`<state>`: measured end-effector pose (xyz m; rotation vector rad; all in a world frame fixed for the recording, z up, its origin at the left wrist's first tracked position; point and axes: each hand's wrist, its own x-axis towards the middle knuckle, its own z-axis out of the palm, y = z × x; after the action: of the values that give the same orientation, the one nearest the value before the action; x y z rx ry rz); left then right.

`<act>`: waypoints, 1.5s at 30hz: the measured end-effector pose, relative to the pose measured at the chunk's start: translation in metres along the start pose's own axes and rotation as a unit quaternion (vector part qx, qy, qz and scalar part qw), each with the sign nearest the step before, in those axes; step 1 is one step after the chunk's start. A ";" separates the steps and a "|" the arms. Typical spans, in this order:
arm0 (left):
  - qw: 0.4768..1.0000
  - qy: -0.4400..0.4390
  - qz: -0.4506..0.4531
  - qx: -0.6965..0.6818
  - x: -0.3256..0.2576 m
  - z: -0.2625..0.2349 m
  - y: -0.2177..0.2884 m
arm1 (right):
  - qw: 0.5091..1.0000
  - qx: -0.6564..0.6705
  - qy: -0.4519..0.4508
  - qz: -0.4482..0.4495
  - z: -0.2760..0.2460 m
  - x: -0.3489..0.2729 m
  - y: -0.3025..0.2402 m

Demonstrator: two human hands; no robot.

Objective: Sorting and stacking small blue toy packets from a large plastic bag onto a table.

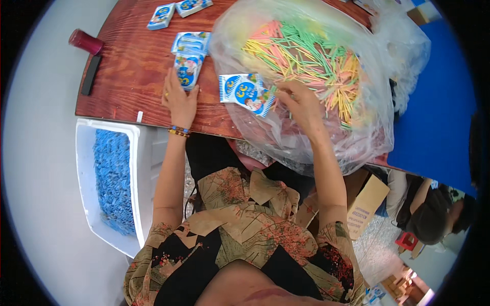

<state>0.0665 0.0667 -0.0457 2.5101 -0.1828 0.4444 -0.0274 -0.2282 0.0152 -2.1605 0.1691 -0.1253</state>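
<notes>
Packets (pixel 245 94), two blue-and-white ones overlapping, lie just left of the right hand's (pixel 308 112) fingertips, at the near left part of a clear plastic bag (pixel 365 145). That hand's thumb and forefinger are drawn together by the packets' right edge; whether they pinch a packet or a stick, I cannot tell. The left hand (pixel 181 104) has its fingers and thumb around the near end of a row of packets (pixel 188 69); how firmly they grasp it does not show.

As I judge it, the step in hand is arranging packets: left fingers steadying the row, right fingers working at the loose pair. The next move seems to call for a light, exact right fingertip touch and a calm left hand, since the row could slip.

Beyond the right fingers, pink, yellow and green sticks (pixel 316 56) lie heaped in the bag. Left of the left fingers, a black bar (pixel 91 75) and a dark red cylinder (pixel 87 42) rest on the worktop (pixel 130 66); beyond them are two more packets (pixel 161 17).
</notes>
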 end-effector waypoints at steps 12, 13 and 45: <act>0.998 0.050 -0.017 -0.043 -0.007 -0.014 0.029 | 0.946 -0.260 0.004 -0.195 0.020 0.024 -0.004; 0.993 0.028 0.019 -0.110 -0.009 -0.017 0.042 | 0.963 -0.202 -0.023 -0.175 0.017 0.025 -0.006; 0.651 -0.083 -0.235 -0.717 -0.040 0.009 0.123 | 0.903 0.429 0.004 0.023 0.040 -0.002 -0.018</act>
<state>0.0039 -0.0387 -0.0032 0.9027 0.0682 -0.1802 -0.0220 -0.1849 0.0079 -1.2713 0.1330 -0.1473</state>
